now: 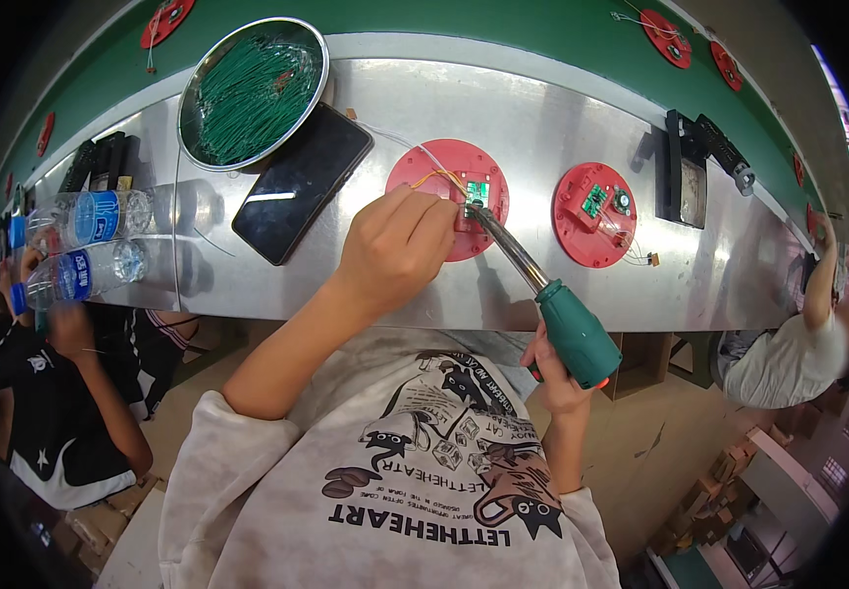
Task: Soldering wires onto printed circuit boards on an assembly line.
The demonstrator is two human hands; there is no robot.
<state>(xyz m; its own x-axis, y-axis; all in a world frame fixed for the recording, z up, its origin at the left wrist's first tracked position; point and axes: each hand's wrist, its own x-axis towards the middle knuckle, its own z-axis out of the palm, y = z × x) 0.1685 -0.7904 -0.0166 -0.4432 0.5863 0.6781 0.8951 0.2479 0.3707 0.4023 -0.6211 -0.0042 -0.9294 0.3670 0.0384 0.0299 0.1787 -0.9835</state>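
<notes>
My right hand (559,378) is wrapped around the green handle of a soldering iron (568,329). Its metal tip reaches up and left to a small green circuit board (478,189) on a round red plastic base (423,165). Over the lower left part of that base, my left hand (400,245) is closed in a pinch, with thin orange and white wires (432,177) coming from its fingertips. The exact contact between tip, wire and board is too small to make out. A second red base (567,231) with a board and loose wires lies to the right.
A steel bowl (318,59) of green wires stands at the back left, beside a black phone (304,182). Two water bottles (91,218) lie further left. At right is a black holder (685,172). A green belt (444,18) carries more red bases. People sit on both sides.
</notes>
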